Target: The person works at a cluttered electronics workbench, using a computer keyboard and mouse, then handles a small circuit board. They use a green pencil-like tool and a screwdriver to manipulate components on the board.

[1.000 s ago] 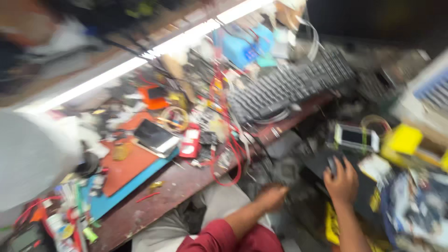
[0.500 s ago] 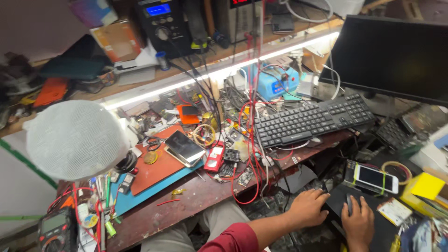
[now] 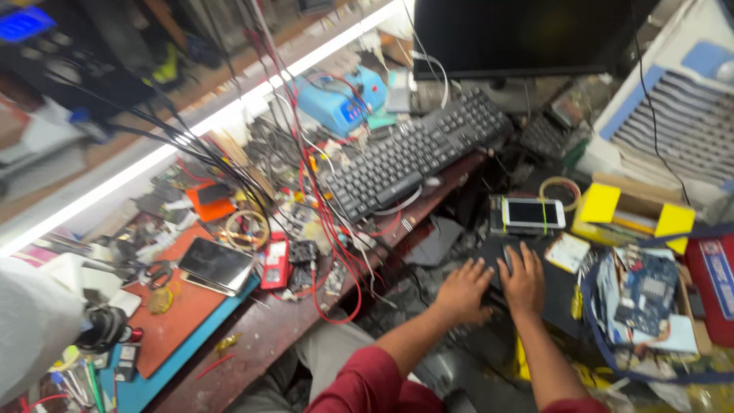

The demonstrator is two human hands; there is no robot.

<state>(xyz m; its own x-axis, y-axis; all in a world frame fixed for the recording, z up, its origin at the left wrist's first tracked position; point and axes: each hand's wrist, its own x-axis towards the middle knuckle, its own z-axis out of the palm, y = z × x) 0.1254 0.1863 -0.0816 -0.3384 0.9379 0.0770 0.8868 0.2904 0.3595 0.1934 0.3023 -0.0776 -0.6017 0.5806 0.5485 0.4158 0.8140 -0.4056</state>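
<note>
Two hands flat on dark pad (image 3: 562, 294), left hand (image 3: 462, 293) beside right hand (image 3: 522, 279), grips released, phone (image 3: 531, 214) just beyond.

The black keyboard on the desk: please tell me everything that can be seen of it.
The black plastic full-size keyboard lies flat and diagonal on the cluttered wooden desk, its far end under the dark monitor. Its keys carry light legends. Red wires cross its near left corner. Neither hand touches it; both rest lower right.

Mouse hidden under right hand (image 3: 522, 277) (only guessed); monitor (image 3: 527, 34) top cut off.
</note>
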